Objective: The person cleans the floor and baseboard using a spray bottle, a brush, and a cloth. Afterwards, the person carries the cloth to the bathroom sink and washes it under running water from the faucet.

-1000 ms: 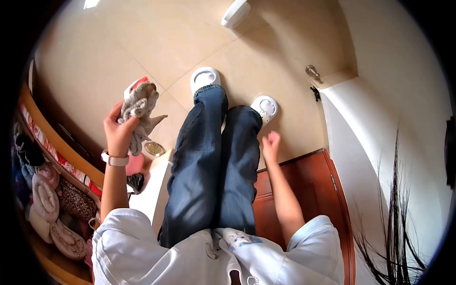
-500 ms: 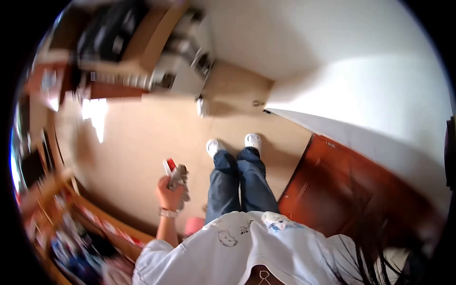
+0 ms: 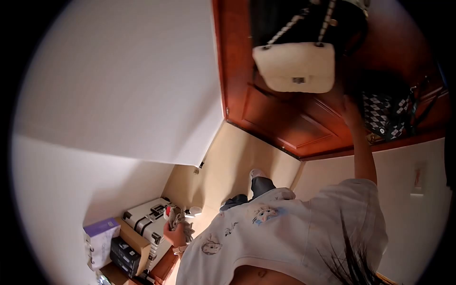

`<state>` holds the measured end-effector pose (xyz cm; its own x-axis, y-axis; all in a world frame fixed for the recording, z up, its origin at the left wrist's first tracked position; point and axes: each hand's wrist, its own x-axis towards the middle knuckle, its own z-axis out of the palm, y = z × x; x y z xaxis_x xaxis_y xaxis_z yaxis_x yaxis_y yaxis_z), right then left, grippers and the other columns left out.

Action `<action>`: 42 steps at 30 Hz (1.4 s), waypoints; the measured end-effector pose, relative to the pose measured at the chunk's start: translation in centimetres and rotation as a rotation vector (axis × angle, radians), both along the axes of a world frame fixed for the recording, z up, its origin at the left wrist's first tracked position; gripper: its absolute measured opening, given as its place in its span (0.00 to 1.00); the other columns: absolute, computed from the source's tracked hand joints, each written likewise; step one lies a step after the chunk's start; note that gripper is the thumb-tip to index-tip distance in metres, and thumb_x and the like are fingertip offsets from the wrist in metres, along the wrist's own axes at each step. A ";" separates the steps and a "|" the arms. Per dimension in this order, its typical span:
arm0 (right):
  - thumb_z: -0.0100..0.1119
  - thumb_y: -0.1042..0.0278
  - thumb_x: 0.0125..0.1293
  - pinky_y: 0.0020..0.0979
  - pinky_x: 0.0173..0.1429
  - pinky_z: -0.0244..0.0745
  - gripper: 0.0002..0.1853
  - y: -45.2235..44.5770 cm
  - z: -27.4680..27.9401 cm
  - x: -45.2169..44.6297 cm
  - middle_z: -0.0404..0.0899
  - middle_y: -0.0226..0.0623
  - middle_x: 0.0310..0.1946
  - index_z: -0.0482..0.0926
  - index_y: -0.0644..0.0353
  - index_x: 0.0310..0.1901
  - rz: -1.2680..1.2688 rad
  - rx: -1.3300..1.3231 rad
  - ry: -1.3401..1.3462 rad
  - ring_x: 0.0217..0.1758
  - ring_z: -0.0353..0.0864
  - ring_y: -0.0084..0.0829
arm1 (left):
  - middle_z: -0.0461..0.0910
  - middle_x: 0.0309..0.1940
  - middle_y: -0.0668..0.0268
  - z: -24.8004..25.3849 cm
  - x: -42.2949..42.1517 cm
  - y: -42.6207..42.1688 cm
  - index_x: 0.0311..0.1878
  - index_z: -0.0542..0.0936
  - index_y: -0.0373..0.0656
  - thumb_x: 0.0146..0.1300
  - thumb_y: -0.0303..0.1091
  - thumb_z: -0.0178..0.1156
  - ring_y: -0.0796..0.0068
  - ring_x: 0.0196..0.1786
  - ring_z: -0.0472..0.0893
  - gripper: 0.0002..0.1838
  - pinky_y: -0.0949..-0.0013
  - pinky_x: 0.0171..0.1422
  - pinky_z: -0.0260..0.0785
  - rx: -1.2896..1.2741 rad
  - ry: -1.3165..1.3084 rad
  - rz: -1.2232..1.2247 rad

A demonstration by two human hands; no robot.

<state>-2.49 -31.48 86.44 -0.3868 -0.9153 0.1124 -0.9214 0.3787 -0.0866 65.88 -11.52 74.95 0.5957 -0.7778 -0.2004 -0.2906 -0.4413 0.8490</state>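
My left hand (image 3: 174,235), with a pale band at the wrist, is closed round a bunched grey, soft-looking bundle (image 3: 180,222). A small red-and-white item (image 3: 167,211) shows at the top of the same grip; its kind is unclear. My right arm stretches forward, and my right hand (image 3: 351,114) is at the reddish-brown door (image 3: 280,121), between a cream chain-strap handbag (image 3: 297,66) and a black-and-white diamond-patterned bag (image 3: 384,111). Its fingers are dim and partly lost against the dark door, so what they touch is hidden.
A silver suitcase (image 3: 147,213), a purple-and-white box (image 3: 101,237) and a black box (image 3: 124,256) stand at lower left. A white door panel or wall (image 3: 128,76) borders the tiled floor (image 3: 228,152). A switch plate (image 3: 418,178) is on the right wall.
My view has swung from the room to the brown door and its hanging bags. My right arm has come into view, extended to the door. My left hand keeps the grey bundle.
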 end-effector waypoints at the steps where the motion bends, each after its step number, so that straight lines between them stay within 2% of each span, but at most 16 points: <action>1: 0.53 0.65 0.59 0.43 0.52 0.68 0.18 0.6 -0.4 -0.8 0.73 0.50 0.46 0.71 0.64 0.50 -0.014 0.010 -0.003 0.49 0.72 0.48 | 0.81 0.34 0.59 0.6 -0.6 -0.9 0.41 0.79 0.30 0.40 0.30 0.65 0.73 0.35 0.78 0.21 0.68 0.43 0.72 -0.011 0.037 -0.010; 3: 0.52 0.62 0.61 0.42 0.53 0.69 0.19 3.0 -2.5 -1.1 0.73 0.49 0.47 0.71 0.63 0.51 0.207 0.125 0.308 0.48 0.73 0.47 | 0.81 0.34 0.61 0.5 -0.8 -2.2 0.41 0.79 0.30 0.40 0.30 0.65 0.75 0.35 0.78 0.21 0.70 0.43 0.72 0.024 -0.126 -0.090; 5: 0.52 0.59 0.62 0.41 0.54 0.69 0.21 6.2 -2.8 -1.1 0.73 0.48 0.47 0.71 0.63 0.52 0.205 0.236 0.338 0.48 0.74 0.47 | 0.81 0.34 0.62 1.2 -2.6 -3.3 0.41 0.79 0.30 0.41 0.31 0.65 0.76 0.35 0.78 0.21 0.70 0.42 0.71 0.025 -0.041 -0.033; 8: 0.52 0.54 0.62 0.38 0.50 0.70 0.19 10.0 -6.8 -7.2 0.77 0.44 0.37 0.76 0.63 0.44 0.355 0.086 0.448 0.41 0.76 0.42 | 0.82 0.33 0.59 0.5 -4.6 -3.5 0.40 0.79 0.31 0.43 0.32 0.65 0.74 0.34 0.78 0.20 0.70 0.40 0.71 0.049 0.066 0.036; 9: 0.51 0.52 0.63 0.37 0.47 0.72 0.19 9.7 -7.0 -8.3 0.79 0.42 0.32 0.77 0.63 0.41 0.447 0.105 0.450 0.37 0.77 0.39 | 0.81 0.34 0.57 -0.5 -5.1 -3.2 0.41 0.78 0.33 0.42 0.35 0.65 0.69 0.35 0.79 0.21 0.67 0.42 0.71 0.084 -0.105 0.042; 11: 0.45 0.45 0.65 0.33 0.34 0.71 0.23 8.6 -6.3 -10.3 0.76 0.37 0.22 0.78 0.60 0.36 0.050 0.300 -0.244 0.23 0.74 0.33 | 0.81 0.35 0.54 2.0 -9.4 -5.0 0.41 0.78 0.34 0.41 0.37 0.64 0.61 0.37 0.80 0.22 0.64 0.44 0.70 0.244 -0.238 0.117; 13: 0.39 0.40 0.67 0.29 0.22 0.67 0.28 9.1 -7.4 -15.2 0.73 0.33 0.15 0.78 0.58 0.34 -0.349 0.185 -1.012 0.12 0.68 0.28 | 0.79 0.37 0.53 0.3 -10.8 -4.3 0.42 0.78 0.36 0.41 0.37 0.63 0.56 0.40 0.79 0.22 0.62 0.48 0.69 0.210 -0.211 0.147; 16: 0.39 0.41 0.67 0.27 0.19 0.63 0.27 8.8 -6.5 -12.3 0.71 0.31 0.14 0.77 0.59 0.35 -0.498 0.365 -0.667 0.10 0.64 0.27 | 0.78 0.38 0.53 1.4 -15.1 -4.2 0.42 0.78 0.36 0.41 0.36 0.61 0.56 0.42 0.78 0.22 0.62 0.49 0.69 0.248 -0.261 0.167; 19: 0.44 0.62 0.63 0.36 0.37 0.77 0.20 8.1 -9.6 -14.9 0.80 0.45 0.24 0.72 0.67 0.50 -0.030 0.626 -0.232 0.29 0.81 0.39 | 0.79 0.38 0.53 0.7 -16.1 -2.9 0.41 0.77 0.37 0.41 0.37 0.61 0.56 0.41 0.78 0.22 0.62 0.48 0.69 0.234 -0.151 0.253; 22: 0.41 0.62 0.65 0.38 0.40 0.76 0.20 6.7 -8.6 -8.8 0.79 0.51 0.25 0.73 0.73 0.47 -0.382 0.604 0.040 0.32 0.82 0.40 | 0.78 0.39 0.53 0.1 -16.0 -1.2 0.42 0.77 0.38 0.41 0.38 0.61 0.56 0.42 0.78 0.22 0.61 0.48 0.69 0.242 -0.176 0.234; 25: 0.38 0.60 0.67 0.39 0.44 0.76 0.24 8.3 -9.5 -9.0 0.77 0.60 0.38 0.68 0.77 0.52 -0.069 0.679 0.685 0.40 0.80 0.43 | 0.78 0.39 0.54 0.3 -15.4 0.9 0.43 0.76 0.39 0.41 0.38 0.61 0.56 0.42 0.78 0.23 0.61 0.48 0.69 0.230 -0.215 0.183; 27: 0.40 0.60 0.67 0.40 0.46 0.75 0.25 8.1 -8.6 -9.4 0.75 0.60 0.43 0.68 0.76 0.53 -0.183 0.633 0.485 0.46 0.78 0.45 | 0.78 0.39 0.54 -0.6 -13.3 2.6 0.43 0.76 0.39 0.41 0.38 0.62 0.56 0.42 0.77 0.23 0.62 0.49 0.69 0.252 -0.176 0.191; 29: 0.47 0.61 0.65 0.38 0.54 0.72 0.20 7.5 -4.5 -7.6 0.67 0.48 0.59 0.72 0.63 0.54 0.075 1.013 0.539 0.57 0.71 0.41 | 0.78 0.39 0.54 -0.8 -11.3 4.2 0.43 0.76 0.39 0.41 0.38 0.62 0.56 0.42 0.77 0.23 0.62 0.49 0.69 0.239 -0.178 0.173; 30: 0.46 0.61 0.65 0.38 0.54 0.72 0.19 7.9 -4.5 -8.0 0.68 0.47 0.58 0.73 0.62 0.53 0.100 1.009 0.514 0.57 0.72 0.41 | 0.78 0.39 0.54 -0.6 -10.0 5.1 0.44 0.76 0.39 0.41 0.38 0.62 0.56 0.42 0.77 0.23 0.62 0.49 0.69 0.228 -0.196 0.154; 35: 0.43 0.60 0.65 0.37 0.54 0.69 0.16 11.6 -11.0 -15.9 0.74 0.41 0.52 0.77 0.56 0.47 -0.225 0.197 -0.455 0.54 0.73 0.39 | 0.78 0.39 0.54 1.4 -5.1 9.8 0.44 0.76 0.39 0.41 0.38 0.62 0.56 0.42 0.78 0.24 0.62 0.49 0.69 0.207 -0.247 0.069; 42: 0.46 0.48 0.61 0.47 0.42 0.74 0.21 15.1 -7.2 0.0 0.80 0.43 0.41 0.78 0.54 0.44 -0.426 0.172 0.244 0.41 0.80 0.44 | 0.79 0.38 0.54 1.8 3.6 15.8 0.39 0.78 0.39 0.40 0.41 0.64 0.55 0.41 0.78 0.22 0.60 0.47 0.69 0.208 -0.322 0.097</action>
<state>-2.53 -16.37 79.21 -0.7101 -0.6958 0.1076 -0.6682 0.7142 0.2085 69.48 4.30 76.71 0.7223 -0.6776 -0.1380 -0.4765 -0.6324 0.6108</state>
